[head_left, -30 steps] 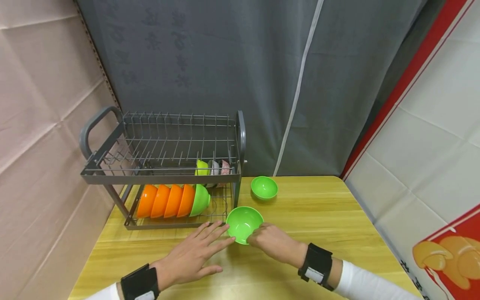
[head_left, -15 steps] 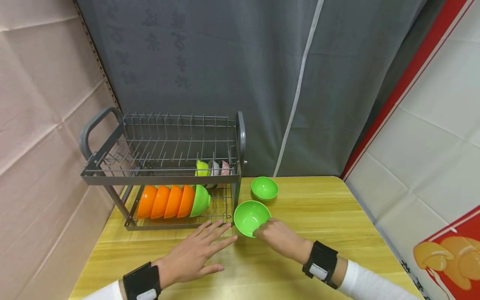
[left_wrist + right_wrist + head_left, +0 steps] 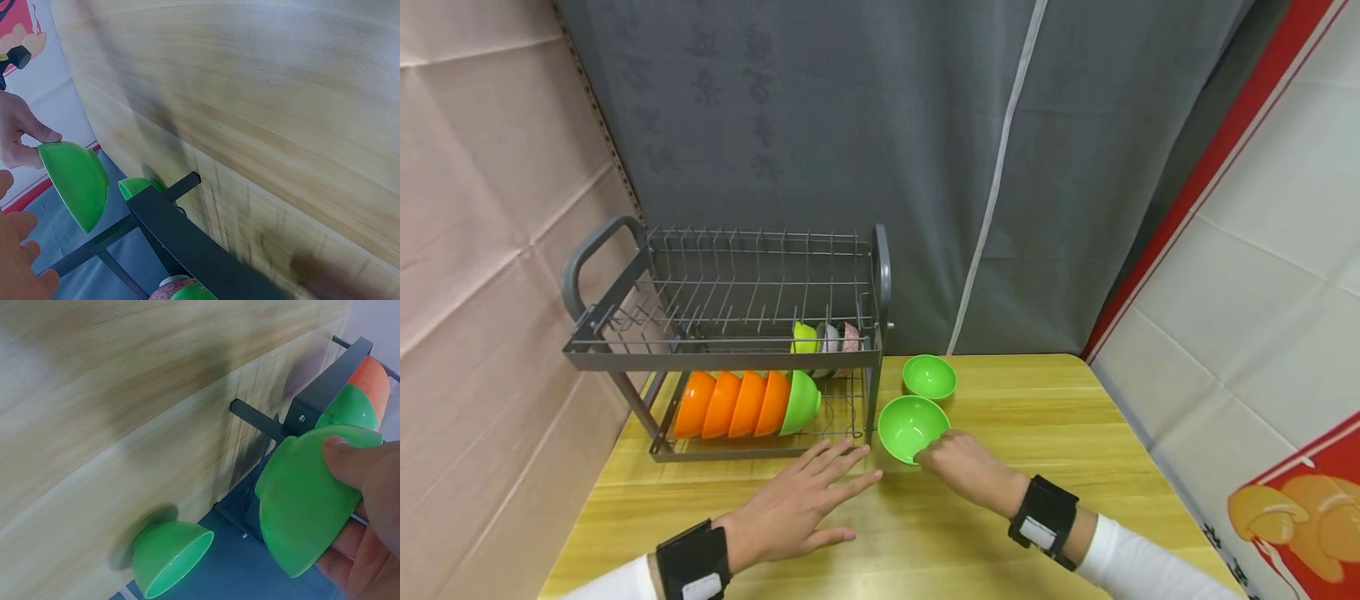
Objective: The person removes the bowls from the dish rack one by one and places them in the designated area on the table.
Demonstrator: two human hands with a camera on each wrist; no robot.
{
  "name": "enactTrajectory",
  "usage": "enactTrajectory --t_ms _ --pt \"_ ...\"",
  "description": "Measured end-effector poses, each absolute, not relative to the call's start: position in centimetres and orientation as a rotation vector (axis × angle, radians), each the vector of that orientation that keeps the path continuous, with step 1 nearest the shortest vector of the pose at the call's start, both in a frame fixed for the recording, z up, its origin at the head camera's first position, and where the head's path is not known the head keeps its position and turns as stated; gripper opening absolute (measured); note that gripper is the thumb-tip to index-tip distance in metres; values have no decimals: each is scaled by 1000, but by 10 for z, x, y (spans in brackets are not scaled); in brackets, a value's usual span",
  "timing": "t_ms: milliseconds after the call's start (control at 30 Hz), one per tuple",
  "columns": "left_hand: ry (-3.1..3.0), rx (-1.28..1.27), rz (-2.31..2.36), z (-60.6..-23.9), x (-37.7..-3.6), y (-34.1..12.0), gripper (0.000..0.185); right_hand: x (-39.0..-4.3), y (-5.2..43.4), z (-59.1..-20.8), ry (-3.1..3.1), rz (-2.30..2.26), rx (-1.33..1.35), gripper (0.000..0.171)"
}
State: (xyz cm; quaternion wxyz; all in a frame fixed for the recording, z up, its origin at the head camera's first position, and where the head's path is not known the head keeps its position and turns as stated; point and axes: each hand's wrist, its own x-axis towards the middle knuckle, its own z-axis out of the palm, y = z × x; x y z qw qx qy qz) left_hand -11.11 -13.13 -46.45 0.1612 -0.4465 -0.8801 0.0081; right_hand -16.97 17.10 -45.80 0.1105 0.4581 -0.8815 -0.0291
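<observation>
My right hand (image 3: pixel 966 468) grips a green bowl (image 3: pixel 910 423) by its near right rim, with the thumb on the outer wall in the right wrist view. The held bowl is level, mouth up, beside the right end of the dish rack (image 3: pixel 722 360). My left hand (image 3: pixel 808 504) is spread flat with straight fingers, just in front of the rack's lower front edge and apart from the bowl. Behind the held bowl, a smaller green bowl (image 3: pixel 929 372) stands on the wooden table; the two overlap in the head view.
On the rack's lower tier, several orange bowls (image 3: pixel 722 404) and a green bowl (image 3: pixel 802 403) stand on edge in a row. Small cups (image 3: pixel 829 337) sit behind them at the right. A grey curtain (image 3: pixel 760 117) closes off the back; wooden tabletop (image 3: pixel 1037 433) extends to the right.
My right hand has carried the green bowl away from me and slightly right, toward the smaller bowl. The left hand has shifted only slightly to the right.
</observation>
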Motion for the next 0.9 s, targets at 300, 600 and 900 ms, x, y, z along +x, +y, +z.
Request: enactTrajectory --t_ms 300,600,900 --pt "-2539 -1311 35 -463 -113 -125 71 -175 171 -456 -2631 -44 1327 15" --pt "-2556 -1327 41 -461 -116 -115 71 -185 173 -458 -2610 -27 1288 19" --pt "-2537 -1347 77 -462 -121 -111 70 -199 179 -462 -2630 -63 1260 18"
